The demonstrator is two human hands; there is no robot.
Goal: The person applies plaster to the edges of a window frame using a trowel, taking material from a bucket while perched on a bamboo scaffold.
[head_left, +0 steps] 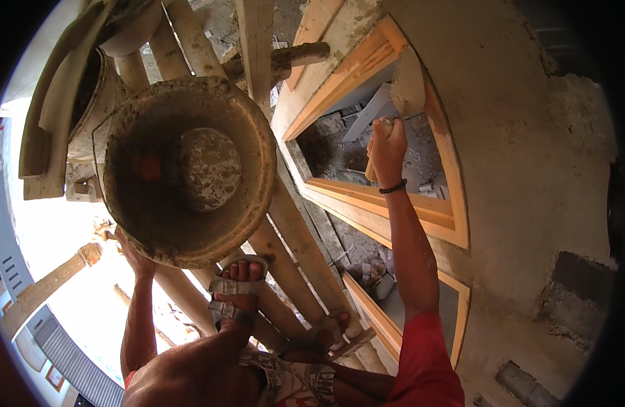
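Note:
My right hand (388, 149) is closed round the wooden handle of a trowel (408, 85). The trowel's grey blade is raised in front of the upper corner of a wooden window frame (455, 163). On the left is a large mortar-crusted bucket (190, 254) with a patch of wet, frothy-looking liquid at its bottom. My left hand (137, 258) is at the bucket's lower left side, partly behind it. Its fingers are mostly hidden, so I cannot make out its grip.
Spaced wooden planks (285, 230) form a platform under my sandalled feet (238, 292). A second container (95, 102) stands behind the bucket at the left. A plastered wall (522, 169) fills the right side. Rubble shows through the window opening, and a round pole (299, 57) crosses at the top.

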